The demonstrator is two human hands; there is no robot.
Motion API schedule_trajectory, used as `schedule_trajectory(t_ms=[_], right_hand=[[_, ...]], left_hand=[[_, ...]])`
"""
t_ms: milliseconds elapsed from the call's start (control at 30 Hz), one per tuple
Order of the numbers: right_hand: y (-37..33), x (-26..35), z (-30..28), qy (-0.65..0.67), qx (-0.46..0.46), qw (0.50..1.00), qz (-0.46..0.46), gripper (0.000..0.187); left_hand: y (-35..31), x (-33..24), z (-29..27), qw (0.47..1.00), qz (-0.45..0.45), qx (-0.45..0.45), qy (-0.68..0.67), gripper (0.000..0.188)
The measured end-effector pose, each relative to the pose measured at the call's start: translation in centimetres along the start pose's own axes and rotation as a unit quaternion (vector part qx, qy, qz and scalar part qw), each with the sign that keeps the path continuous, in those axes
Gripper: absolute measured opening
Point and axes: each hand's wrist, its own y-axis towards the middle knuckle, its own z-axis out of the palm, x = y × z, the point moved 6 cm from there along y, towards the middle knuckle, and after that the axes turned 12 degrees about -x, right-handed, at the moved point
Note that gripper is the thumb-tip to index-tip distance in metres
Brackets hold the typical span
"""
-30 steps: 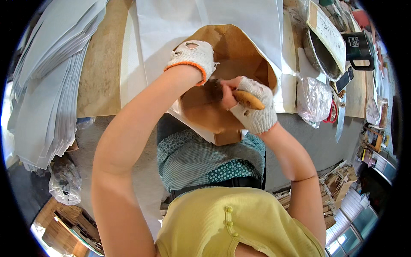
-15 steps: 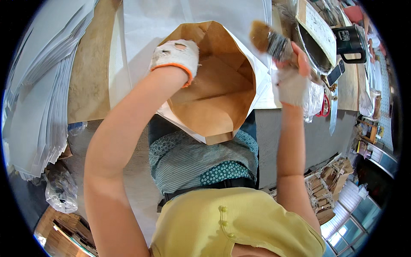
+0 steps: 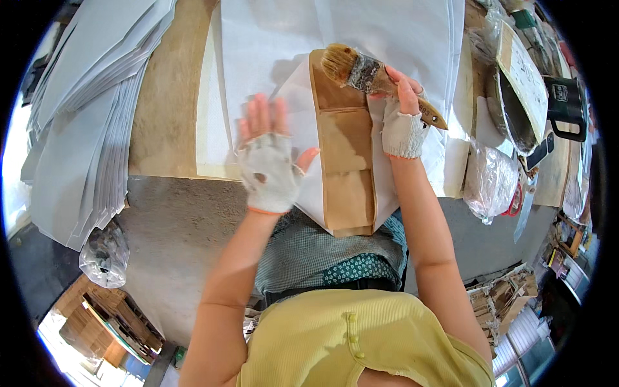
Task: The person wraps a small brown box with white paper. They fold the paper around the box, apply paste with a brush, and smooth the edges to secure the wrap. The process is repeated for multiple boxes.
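Observation:
A large white paper bag with brown paper lining (image 3: 348, 145) lies before me, its end folded inward so only a brown strip shows between two white flaps. My left hand (image 3: 267, 161), in a white fingerless glove, is spread open over the left white flap; whether it touches cannot be told. In my right hand (image 3: 403, 119), gloved the same way, is a wide paintbrush (image 3: 367, 72) gripped around its wooden handle. Its bristles point up and left above the far end of the brown strip. More white sheets (image 3: 271, 39) lie under the bag.
Stacked white paper sheets (image 3: 84, 122) overhang the table's left edge. On the right are a round pan (image 3: 509, 109) with a board across it, a black mug (image 3: 567, 106), a phone (image 3: 540, 152), red-handled scissors (image 3: 514, 200) and a clear plastic bag (image 3: 490, 180).
The wide-open mouth of the bag has been folded down to a narrow brown strip. My left hand has come out of it and spread flat; the brush has moved left over the bag.

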Motion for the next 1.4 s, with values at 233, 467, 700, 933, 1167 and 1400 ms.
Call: schedule_trajectory(t_ms=[233, 467, 700, 933, 1167, 1400], right_hand=[[2.3, -0.3, 3.5, 0.071, 0.007, 0.996, 0.057, 0.050], [-5.7, -1.8, -4.7, 0.117, -0.006, 0.978, 0.172, 0.045], [-3.5, 0.7, -4.6, 0.146, -0.045, 0.972, 0.180, 0.043], [-3.5, 1.3, -5.3, 0.045, 0.113, 0.958, 0.259, 0.038], [-3.9, 1.6, -5.4, 0.045, 0.117, 0.965, 0.230, 0.036], [-2.9, 1.9, -6.9, 0.164, 0.160, 0.963, 0.144, 0.030]], left_hand=[[3.0, -4.5, 4.4, 0.996, -0.045, -0.008, -0.077, 0.074], [-3.0, -1.7, 1.1, 0.936, -0.177, -0.041, -0.301, 0.072], [1.2, -3.9, -3.0, 0.991, 0.029, 0.064, -0.111, 0.053], [-0.4, -6.6, -1.2, 0.755, 0.234, 0.538, 0.294, 0.022], [-2.9, -5.9, -0.8, 0.871, 0.348, 0.312, 0.150, 0.040], [2.5, -4.2, 1.6, 0.830, 0.208, 0.483, 0.188, 0.037]])
